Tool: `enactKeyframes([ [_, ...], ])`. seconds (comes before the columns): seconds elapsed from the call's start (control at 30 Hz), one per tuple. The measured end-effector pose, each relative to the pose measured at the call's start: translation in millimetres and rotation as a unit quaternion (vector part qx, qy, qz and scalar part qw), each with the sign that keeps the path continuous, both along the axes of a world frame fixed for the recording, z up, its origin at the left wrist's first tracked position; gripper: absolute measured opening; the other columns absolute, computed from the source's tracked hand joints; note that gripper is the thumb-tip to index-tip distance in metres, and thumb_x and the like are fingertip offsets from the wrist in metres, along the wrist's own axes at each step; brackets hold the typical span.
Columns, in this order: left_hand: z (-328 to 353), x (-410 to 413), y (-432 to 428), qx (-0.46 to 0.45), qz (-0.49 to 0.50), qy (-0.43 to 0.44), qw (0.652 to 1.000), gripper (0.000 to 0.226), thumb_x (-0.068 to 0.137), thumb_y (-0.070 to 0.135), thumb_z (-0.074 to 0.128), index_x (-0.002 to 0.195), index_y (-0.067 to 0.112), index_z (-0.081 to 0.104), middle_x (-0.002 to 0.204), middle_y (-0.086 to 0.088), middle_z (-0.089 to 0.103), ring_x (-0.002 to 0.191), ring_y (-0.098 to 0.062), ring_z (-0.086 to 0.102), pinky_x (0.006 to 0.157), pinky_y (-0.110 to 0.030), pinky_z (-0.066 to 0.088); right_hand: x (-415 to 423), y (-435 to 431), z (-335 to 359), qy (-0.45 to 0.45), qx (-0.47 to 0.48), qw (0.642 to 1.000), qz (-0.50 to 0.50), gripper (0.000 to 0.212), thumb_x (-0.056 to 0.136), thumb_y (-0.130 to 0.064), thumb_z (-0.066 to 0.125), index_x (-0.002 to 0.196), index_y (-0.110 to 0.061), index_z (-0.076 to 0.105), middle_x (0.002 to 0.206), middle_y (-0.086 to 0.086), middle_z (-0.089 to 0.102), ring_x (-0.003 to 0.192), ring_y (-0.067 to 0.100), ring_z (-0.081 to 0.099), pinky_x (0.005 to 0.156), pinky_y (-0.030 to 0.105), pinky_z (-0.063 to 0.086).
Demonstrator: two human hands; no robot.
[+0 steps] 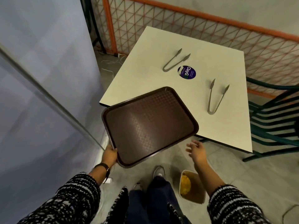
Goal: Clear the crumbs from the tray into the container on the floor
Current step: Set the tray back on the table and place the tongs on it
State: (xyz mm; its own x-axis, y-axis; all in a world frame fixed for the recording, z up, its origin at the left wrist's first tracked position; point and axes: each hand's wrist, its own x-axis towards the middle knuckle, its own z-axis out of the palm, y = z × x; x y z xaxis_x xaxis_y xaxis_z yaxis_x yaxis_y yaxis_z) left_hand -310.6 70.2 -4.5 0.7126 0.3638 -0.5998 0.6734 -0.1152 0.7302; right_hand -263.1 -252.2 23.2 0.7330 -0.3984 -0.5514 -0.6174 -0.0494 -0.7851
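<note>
A dark brown tray (pixel 148 125) juts out past the near corner of the white table (pixel 161 50), its far part over the tabletop. My left hand (pixel 110 155) grips the tray's near left corner. No crumbs show on its patterned surface. My right hand (pixel 196 150) hovers open in the air to the right of the tray, just below the table's edge, touching nothing. On the floor below my right forearm stands a tan square container (pixel 196 189) with yellow crumbs (pixel 185 184) piled at its left side.
Two grey tongs (pixel 175 61) (pixel 215 98) and a round purple sticker (pixel 186 72) lie on the table. A green metal chair (pixel 275 120) stands at the right, an orange mesh fence (pixel 202 25) behind, a grey wall panel (pixel 40 78) at the left. My shoe (pixel 158 171) is beside the container.
</note>
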Motion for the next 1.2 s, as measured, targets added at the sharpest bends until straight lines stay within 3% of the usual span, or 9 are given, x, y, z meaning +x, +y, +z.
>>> enactKeyframes([
  [0.07, -2, 16, 9, 0.016, 0.004, 0.003, 1.000, 0.032, 0.089, 0.013, 0.051, 0.120, 0.015, 0.056, 0.113, -0.010, 0.065, 0.097, -0.028, 0.061, 0.090, -0.039, 0.050, 25, -13, 2, -0.033, -0.050, 0.998, 0.018, 0.022, 0.094, -0.009, 0.046, 0.114, -0.005, 0.053, 0.111, 0.020, 0.061, 0.085, 0.024, 0.058, 0.069, 0.027, 0.046],
  [0.2, -1, 51, 19, 0.066, -0.004, 0.013, 0.998, 0.036, 0.089, 0.012, 0.050, 0.124, 0.014, 0.055, 0.115, -0.011, 0.066, 0.094, -0.027, 0.060, 0.086, -0.032, 0.049, 72, -24, 2, -0.054, -0.107, 0.992, 0.024, 0.019, 0.091, -0.008, 0.048, 0.108, -0.012, 0.057, 0.113, 0.012, 0.062, 0.101, 0.029, 0.060, 0.094, 0.045, 0.050],
  [0.3, 1, 78, 21, 0.094, -0.016, 0.017, 0.995, 0.040, 0.090, 0.009, 0.046, 0.128, 0.018, 0.054, 0.117, -0.011, 0.065, 0.094, -0.026, 0.060, 0.084, -0.030, 0.046, 102, -27, 0, -0.056, -0.161, 0.981, 0.090, 0.029, 0.089, -0.006, 0.047, 0.115, -0.014, 0.056, 0.111, 0.005, 0.060, 0.101, 0.031, 0.060, 0.090, 0.052, 0.052],
  [0.5, -6, 136, 24, 0.151, -0.036, 0.024, 0.988, 0.041, 0.089, 0.004, 0.042, 0.123, 0.019, 0.059, 0.115, -0.015, 0.067, 0.099, -0.033, 0.062, 0.088, -0.040, 0.050, 143, -42, -21, -0.031, -0.348, 0.897, 0.271, 0.049, 0.084, 0.002, 0.047, 0.132, -0.007, 0.050, 0.137, 0.016, 0.050, 0.113, 0.041, 0.050, 0.100, 0.046, 0.043],
  [0.63, 9, 166, 9, 0.150, -0.009, 0.015, 0.989, 0.044, 0.090, -0.002, 0.039, 0.126, 0.016, 0.056, 0.110, -0.009, 0.065, 0.090, -0.025, 0.056, 0.080, -0.033, 0.044, 152, -56, -24, -0.040, -0.277, 0.918, 0.280, 0.059, 0.082, 0.015, 0.039, 0.136, -0.006, 0.044, 0.134, 0.016, 0.049, 0.117, 0.035, 0.051, 0.103, 0.037, 0.038],
  [0.73, 6, 187, 5, 0.165, -0.009, 0.029, 0.986, 0.048, 0.090, -0.002, 0.036, 0.130, 0.018, 0.052, 0.114, -0.016, 0.064, 0.089, -0.028, 0.055, 0.076, -0.030, 0.038, 156, -66, -27, -0.042, -0.253, 0.928, 0.271, 0.053, 0.086, 0.011, 0.038, 0.134, -0.010, 0.046, 0.132, 0.013, 0.051, 0.116, 0.031, 0.053, 0.100, 0.036, 0.040],
  [0.87, 1, 216, 10, 0.155, -0.022, 0.038, 0.987, 0.050, 0.088, -0.002, 0.038, 0.129, 0.022, 0.054, 0.126, -0.014, 0.061, 0.107, -0.035, 0.058, 0.089, -0.036, 0.045, 170, -73, -28, 0.009, -0.224, 0.946, 0.234, 0.041, 0.086, 0.005, 0.038, 0.118, -0.015, 0.053, 0.117, 0.013, 0.062, 0.096, 0.031, 0.060, 0.082, 0.036, 0.049],
  [1.07, 12, 258, 0, 0.143, -0.010, 0.021, 0.989, 0.046, 0.090, -0.005, 0.036, 0.129, 0.011, 0.053, 0.130, -0.017, 0.056, 0.115, -0.036, 0.053, 0.094, -0.031, 0.038, 192, -74, -30, 0.037, -0.216, 0.947, 0.236, 0.036, 0.085, 0.005, 0.036, 0.110, -0.017, 0.052, 0.099, 0.010, 0.063, 0.076, 0.028, 0.060, 0.065, 0.031, 0.047],
  [1.2, 12, 286, 1, 0.155, -0.052, -0.003, 0.986, 0.048, 0.089, -0.008, 0.035, 0.130, 0.010, 0.052, 0.128, -0.022, 0.057, 0.111, -0.038, 0.055, 0.087, -0.029, 0.036, 207, -70, -26, 0.048, -0.227, 0.948, 0.219, 0.038, 0.084, 0.007, 0.037, 0.113, -0.014, 0.050, 0.092, 0.008, 0.062, 0.064, 0.022, 0.055, 0.050, 0.026, 0.036],
])
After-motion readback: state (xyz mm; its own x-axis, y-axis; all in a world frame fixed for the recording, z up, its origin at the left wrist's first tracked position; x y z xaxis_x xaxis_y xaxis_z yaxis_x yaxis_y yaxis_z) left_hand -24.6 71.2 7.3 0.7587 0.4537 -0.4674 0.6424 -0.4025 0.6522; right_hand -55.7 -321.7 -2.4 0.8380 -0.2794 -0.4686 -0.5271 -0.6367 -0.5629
